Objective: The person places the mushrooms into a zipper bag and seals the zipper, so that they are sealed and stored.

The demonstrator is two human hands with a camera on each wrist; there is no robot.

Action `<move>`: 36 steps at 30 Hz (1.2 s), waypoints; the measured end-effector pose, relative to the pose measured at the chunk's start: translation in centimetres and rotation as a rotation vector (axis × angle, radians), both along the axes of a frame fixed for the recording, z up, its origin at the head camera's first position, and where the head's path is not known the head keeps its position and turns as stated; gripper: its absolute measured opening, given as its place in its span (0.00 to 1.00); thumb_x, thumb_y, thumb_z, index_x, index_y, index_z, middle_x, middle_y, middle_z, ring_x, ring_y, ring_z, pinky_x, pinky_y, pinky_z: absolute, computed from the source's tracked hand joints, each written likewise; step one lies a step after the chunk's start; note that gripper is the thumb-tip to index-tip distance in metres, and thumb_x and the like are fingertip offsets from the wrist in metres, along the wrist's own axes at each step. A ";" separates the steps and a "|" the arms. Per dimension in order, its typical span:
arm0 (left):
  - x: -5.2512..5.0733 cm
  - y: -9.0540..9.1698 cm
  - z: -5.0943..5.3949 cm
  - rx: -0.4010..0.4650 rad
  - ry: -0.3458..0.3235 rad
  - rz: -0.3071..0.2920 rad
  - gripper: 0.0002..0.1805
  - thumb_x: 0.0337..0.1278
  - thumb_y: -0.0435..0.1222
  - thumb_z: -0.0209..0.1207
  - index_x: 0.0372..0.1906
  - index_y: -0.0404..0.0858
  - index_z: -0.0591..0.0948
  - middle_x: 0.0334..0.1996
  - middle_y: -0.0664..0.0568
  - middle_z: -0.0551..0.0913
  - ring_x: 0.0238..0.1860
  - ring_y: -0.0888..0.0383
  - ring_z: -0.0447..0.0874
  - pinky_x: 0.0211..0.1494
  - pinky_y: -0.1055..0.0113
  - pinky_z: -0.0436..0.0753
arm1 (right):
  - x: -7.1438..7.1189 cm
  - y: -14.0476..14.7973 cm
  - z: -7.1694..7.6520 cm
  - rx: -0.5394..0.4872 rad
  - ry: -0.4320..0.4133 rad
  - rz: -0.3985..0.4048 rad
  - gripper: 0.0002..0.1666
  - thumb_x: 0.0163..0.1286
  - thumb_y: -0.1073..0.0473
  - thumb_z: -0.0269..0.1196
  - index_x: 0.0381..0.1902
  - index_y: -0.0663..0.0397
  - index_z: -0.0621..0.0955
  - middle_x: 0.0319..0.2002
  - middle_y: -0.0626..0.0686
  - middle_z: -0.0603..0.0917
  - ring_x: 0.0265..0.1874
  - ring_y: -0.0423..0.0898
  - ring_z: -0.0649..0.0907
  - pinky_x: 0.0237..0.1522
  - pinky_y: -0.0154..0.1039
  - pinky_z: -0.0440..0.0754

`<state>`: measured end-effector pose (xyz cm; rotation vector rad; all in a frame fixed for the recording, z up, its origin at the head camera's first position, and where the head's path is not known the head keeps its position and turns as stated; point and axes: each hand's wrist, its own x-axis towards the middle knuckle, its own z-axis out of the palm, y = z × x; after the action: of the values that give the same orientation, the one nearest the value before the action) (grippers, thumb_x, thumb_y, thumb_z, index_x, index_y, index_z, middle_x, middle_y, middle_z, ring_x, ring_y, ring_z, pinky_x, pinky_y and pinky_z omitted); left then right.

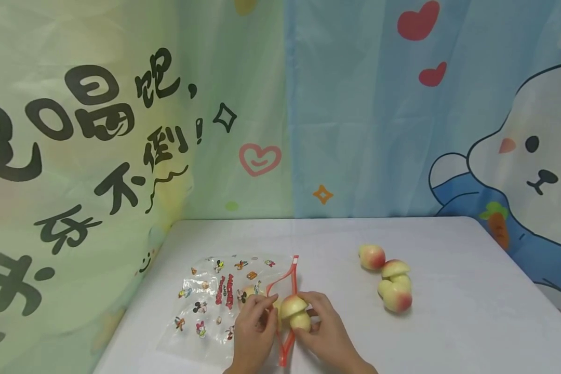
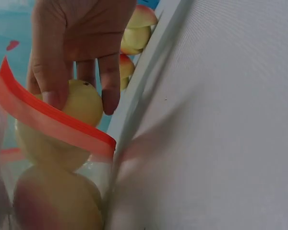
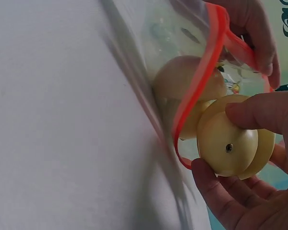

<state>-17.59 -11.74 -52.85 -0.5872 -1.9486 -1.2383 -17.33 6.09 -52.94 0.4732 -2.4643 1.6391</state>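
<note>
A clear zip bag (image 1: pixel 210 324) with cartoon prints and a red rim (image 3: pixel 198 96) lies with its mouth facing right. My left hand (image 1: pixel 254 330) holds the bag's edge with curled fingers; in the right wrist view the left hand (image 3: pixel 254 31) is behind the red rim. My right hand (image 1: pixel 327 332) grips a yellow-and-pink peach-like piece (image 1: pixel 294 306) with a cap-shaped top at the mouth. The right wrist view shows thumb and fingers around this piece (image 3: pixel 225 143). Another similar piece (image 2: pixel 57 199) shows through the plastic in the left wrist view.
Several more yellow-and-pink pieces (image 1: pixel 397 293) rest on the white table (image 1: pixel 458 311) to the right of my right hand, one of them (image 1: pixel 372 257) farther back. A printed curtain (image 1: pixel 346 130) hangs behind the table's far edge.
</note>
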 end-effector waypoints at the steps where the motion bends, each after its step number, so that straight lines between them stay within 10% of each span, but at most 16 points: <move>1: 0.0 0.0 0.1 0.000 0.004 -0.001 0.20 0.47 0.20 0.63 0.46 0.38 0.84 0.33 0.54 0.76 0.23 0.67 0.72 0.25 0.82 0.72 | 0.0 -0.1 -0.1 -0.001 0.004 0.004 0.42 0.47 0.73 0.73 0.62 0.53 0.74 0.55 0.51 0.74 0.40 0.47 0.82 0.33 0.33 0.84; 36: -0.1 0.1 0.6 -0.027 0.127 -0.033 0.21 0.42 0.19 0.63 0.46 0.34 0.84 0.34 0.50 0.78 0.25 0.65 0.75 0.26 0.82 0.74 | 0.4 -2.1 -1.6 -0.026 0.083 0.163 0.35 0.55 0.72 0.69 0.62 0.56 0.74 0.56 0.54 0.79 0.40 0.41 0.83 0.34 0.33 0.85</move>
<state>-17.65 -11.61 -52.26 -0.6980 -1.8590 -1.1677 -16.96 4.00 -54.56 0.7414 -2.3969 1.6712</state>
